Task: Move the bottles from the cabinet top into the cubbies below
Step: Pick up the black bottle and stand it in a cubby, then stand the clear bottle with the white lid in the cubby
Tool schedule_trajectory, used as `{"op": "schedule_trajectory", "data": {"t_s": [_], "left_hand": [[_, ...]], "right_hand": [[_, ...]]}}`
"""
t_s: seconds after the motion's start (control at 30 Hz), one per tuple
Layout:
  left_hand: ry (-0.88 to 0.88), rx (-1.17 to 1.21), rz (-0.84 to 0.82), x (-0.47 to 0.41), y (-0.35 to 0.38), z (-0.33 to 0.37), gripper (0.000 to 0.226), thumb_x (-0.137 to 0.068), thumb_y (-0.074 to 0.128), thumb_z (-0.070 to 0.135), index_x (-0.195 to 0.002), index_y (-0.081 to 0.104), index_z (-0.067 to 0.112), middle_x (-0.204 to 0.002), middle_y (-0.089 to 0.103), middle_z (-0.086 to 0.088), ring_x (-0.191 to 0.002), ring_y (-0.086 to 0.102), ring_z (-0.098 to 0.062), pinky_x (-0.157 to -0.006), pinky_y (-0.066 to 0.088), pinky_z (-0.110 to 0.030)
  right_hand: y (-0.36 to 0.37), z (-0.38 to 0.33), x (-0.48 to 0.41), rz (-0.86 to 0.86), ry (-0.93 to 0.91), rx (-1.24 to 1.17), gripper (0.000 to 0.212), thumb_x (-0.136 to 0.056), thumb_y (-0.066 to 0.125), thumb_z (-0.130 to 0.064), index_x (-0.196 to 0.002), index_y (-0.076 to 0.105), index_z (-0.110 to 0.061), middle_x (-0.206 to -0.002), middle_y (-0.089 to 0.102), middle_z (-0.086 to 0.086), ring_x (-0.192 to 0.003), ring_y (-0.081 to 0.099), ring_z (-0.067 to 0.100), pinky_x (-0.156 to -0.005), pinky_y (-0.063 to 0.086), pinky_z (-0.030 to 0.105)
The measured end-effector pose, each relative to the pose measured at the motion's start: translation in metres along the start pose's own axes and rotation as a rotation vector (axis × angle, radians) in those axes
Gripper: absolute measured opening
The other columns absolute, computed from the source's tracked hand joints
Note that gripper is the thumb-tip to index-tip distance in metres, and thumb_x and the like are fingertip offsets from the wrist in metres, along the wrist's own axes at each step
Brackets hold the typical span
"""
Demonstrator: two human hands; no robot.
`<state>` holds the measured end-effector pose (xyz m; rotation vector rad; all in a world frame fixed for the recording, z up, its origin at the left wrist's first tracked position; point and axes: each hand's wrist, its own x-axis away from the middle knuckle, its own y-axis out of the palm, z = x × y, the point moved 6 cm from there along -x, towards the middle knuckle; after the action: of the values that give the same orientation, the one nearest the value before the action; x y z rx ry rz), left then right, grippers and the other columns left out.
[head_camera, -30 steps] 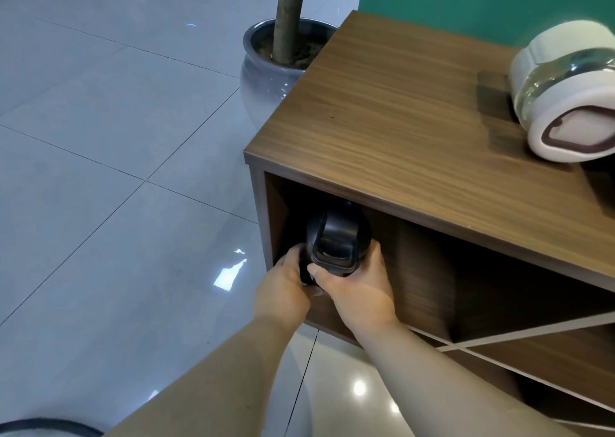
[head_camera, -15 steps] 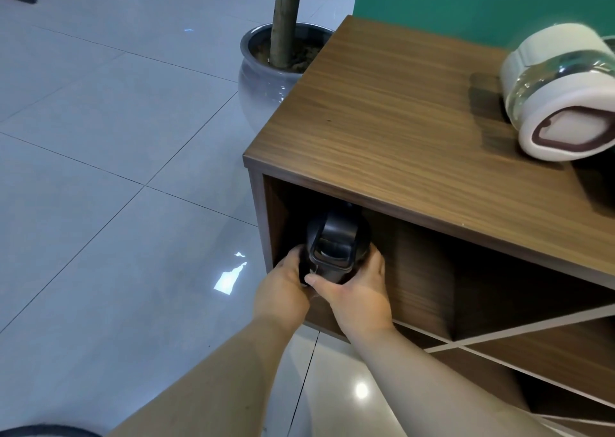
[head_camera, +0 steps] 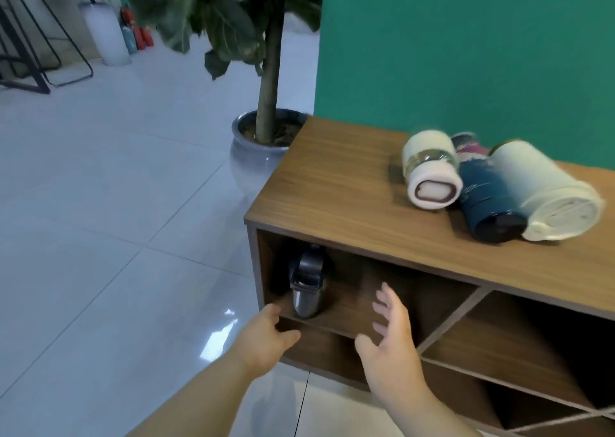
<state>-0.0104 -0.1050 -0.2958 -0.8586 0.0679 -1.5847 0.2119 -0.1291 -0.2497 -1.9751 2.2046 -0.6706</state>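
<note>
Down at the top-left cubby, the dark flask is sitting near the front of the shelf board, lid towards me, and I cannot tell whether it is lying on its side or leaning. Both my hands are hanging loose in front of the opening, gripping nothing: my left hand is hovering by the shelf's front edge just below the flask, fingers slack, and my right hand is spreading open, well clear of the flask and level with the lower shelf. Three bottles are waiting on the cabinet top, all on their sides and packed close: a white-capped jar, a dark blue bottle and a large cream bottle, with something pinkish behind them that I cannot make out. Risks as I am judging them: the flask is looking close to the lip, so a knock from my left knuckles could be rolling it out onto the tiled floor. Up top, the round bodies are propping one another, so lifting one could be setting its neighbours rolling towards the front edge. The cream one is looking wide for one hand, so a slip is likely there. The diagonal divider is narrowing the next cubby, so a bottle could be snagging going in.
</note>
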Motion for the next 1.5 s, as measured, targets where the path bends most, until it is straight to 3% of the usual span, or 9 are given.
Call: {"op": "schedule_trajectory", "data": {"t_s": [0.17,0.33,0.47,0.7,0.87,1.03,1.27,1.37,1.5], "left_hand": [[0.132,0.05,0.108,0.071,-0.025,0.061,0.048,-0.098,0.065,0.038,-0.143,0.053,0.028,-0.139,0.062,0.007,-0.121,0.061,-0.014,-0.102,0.048,-0.029],[0.226,0.198,0.185,0.117,-0.022,0.096,0.033,-0.097,0.066,0.036,-0.129,0.062,0.031,-0.122,0.066,0.015,-0.108,0.062,-0.002,-0.092,0.046,-0.024],[0.227,0.143,0.117,0.12,-0.004,0.094,0.033,-0.098,0.066,0.039,-0.13,0.061,0.035,-0.121,0.064,0.019,-0.108,0.062,-0.001,-0.101,0.055,-0.029],[0.279,0.142,0.035,0.098,-0.003,0.09,0.029,-0.099,0.064,0.036,-0.128,0.064,0.033,-0.116,0.066,0.019,-0.107,0.063,-0.002,-0.1,0.055,-0.027],[0.302,0.197,0.022,0.087,-0.004,0.091,0.022,-0.101,0.062,0.036,-0.122,0.063,0.035,-0.113,0.066,0.019,-0.105,0.063,-0.002,-0.089,0.051,-0.02],[0.307,0.214,-0.001,0.084,-0.004,0.089,0.02,-0.101,0.06,0.037,-0.121,0.063,0.036,-0.115,0.067,0.017,-0.108,0.063,-0.006,-0.095,0.054,-0.025],[0.312,0.215,0.0,0.09,-0.002,0.085,0.018,-0.101,0.061,0.036,-0.118,0.061,0.038,-0.115,0.067,0.017,-0.104,0.062,-0.002,-0.093,0.053,-0.025],[0.316,0.258,-0.004,0.094,-0.003,0.084,0.031,-0.099,0.065,0.032,-0.13,0.06,0.033,-0.115,0.067,0.018,-0.105,0.063,-0.003,-0.087,0.05,-0.022],[0.357,0.385,-0.099,0.098,0.0,0.082,0.078,-0.084,0.08,0.03,-0.151,0.039,0.036,-0.123,0.065,0.013,-0.104,0.071,-0.012,-0.105,0.054,-0.042]], "right_hand": [[-0.047,-0.078,0.026,0.14,-0.25,0.017,0.065,-0.093,0.07,-0.009,-0.135,0.039,-0.048,-0.135,0.053,-0.015,-0.12,0.055,0.004,-0.102,0.047,0.031],[-0.094,-0.149,0.016,0.29,-0.35,0.129,0.059,-0.093,0.071,-0.025,-0.145,0.044,-0.028,-0.141,0.05,-0.008,-0.131,0.051,0.015,-0.107,0.043,0.034],[-0.111,-0.187,-0.012,0.438,-0.413,0.499,0.066,-0.087,0.07,-0.038,-0.144,0.047,-0.015,-0.14,0.051,0.009,-0.131,0.047,0.032,-0.109,0.041,0.044],[-0.107,-0.208,-0.075,0.499,-0.159,1.083,0.096,-0.083,0.055,-0.077,-0.147,0.034,-0.009,-0.142,0.056,0.018,-0.128,0.057,0.041,-0.1,0.05,0.049],[-0.096,-0.205,-0.098,0.453,0.012,1.2,0.098,-0.091,0.051,-0.07,-0.161,0.016,-0.011,-0.15,0.051,0.016,-0.131,0.056,0.038,-0.084,0.05,0.044],[-0.092,-0.214,-0.088,0.454,0.024,1.058,0.095,-0.087,0.062,-0.053,-0.156,0.017,-0.005,-0.134,0.06,0.015,-0.123,0.062,0.038,-0.076,0.042,0.037],[-0.096,-0.235,-0.009,0.418,-0.273,0.644,0.058,-0.081,0.067,-0.045,-0.121,0.034,-0.02,-0.099,0.068,0.004,-0.088,0.067,0.033,-0.069,0.047,0.036],[-0.103,-0.224,0.035,0.36,-0.29,0.392,0.072,-0.077,0.076,-0.05,-0.135,0.038,-0.029,-0.108,0.069,-0.004,-0.092,0.069,0.021,-0.065,0.048,0.029],[-0.116,-0.202,0.076,0.288,-0.285,0.237,0.078,-0.076,0.084,-0.043,-0.139,0.038,-0.038,-0.115,0.066,-0.006,-0.095,0.066,0.011,-0.066,0.046,0.022]]}}
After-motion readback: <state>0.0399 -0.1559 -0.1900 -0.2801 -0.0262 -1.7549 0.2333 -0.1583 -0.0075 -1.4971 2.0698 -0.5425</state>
